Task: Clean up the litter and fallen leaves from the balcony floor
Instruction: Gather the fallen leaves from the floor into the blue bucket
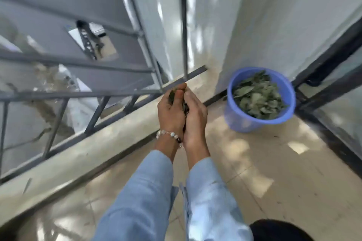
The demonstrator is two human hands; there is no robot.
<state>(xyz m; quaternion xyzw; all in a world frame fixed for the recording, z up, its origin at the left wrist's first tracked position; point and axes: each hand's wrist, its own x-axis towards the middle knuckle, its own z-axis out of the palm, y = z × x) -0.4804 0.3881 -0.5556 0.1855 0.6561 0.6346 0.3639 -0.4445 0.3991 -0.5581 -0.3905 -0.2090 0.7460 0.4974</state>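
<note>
My left hand (170, 112) and my right hand (195, 117) are pressed together, palm to palm, above the tiled balcony floor (274, 172). Between them they hold a clump of dark fallen leaves (185, 106); only its edges show at the fingertips and in the gap between the palms. A blue plastic bucket (242, 121) stands to the right of my hands in the corner, filled with green and brown leaves (257, 99). A bead bracelet sits on my left wrist.
A grey metal railing (94, 115) runs along the raised concrete ledge (82, 154) on the left, with a drop beyond it. A white wall (264, 35) stands behind the bucket, and a dark-framed glass door (337, 92) is on the right. A single leaf (27, 185) lies on the ledge.
</note>
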